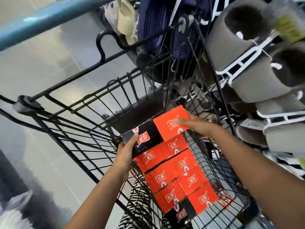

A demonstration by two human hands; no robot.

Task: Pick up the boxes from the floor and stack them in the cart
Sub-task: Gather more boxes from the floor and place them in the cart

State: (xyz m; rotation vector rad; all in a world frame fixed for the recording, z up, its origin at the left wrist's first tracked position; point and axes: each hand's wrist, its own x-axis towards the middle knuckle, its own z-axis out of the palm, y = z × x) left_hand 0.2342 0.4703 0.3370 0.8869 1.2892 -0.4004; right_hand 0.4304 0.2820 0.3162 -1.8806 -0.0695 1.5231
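Stacking Boxes in a Wire Cart

Reaching down into a black wire cart, a person holds two boxes side by side above the rows already packed there. The left hand grips the near left edge of a black box bearing a red label, thumb on top and fingers underneath. The right hand clasps the right edge of a red box, fingers spread flat across its top. The two boxes touch along one side and sit at the far end of the cart. Beneath them, red boxes lie in two tight rows along the cart's floor, reaching to its near end. Gray slippers hang on white hangers just beyond the cart's right wall.
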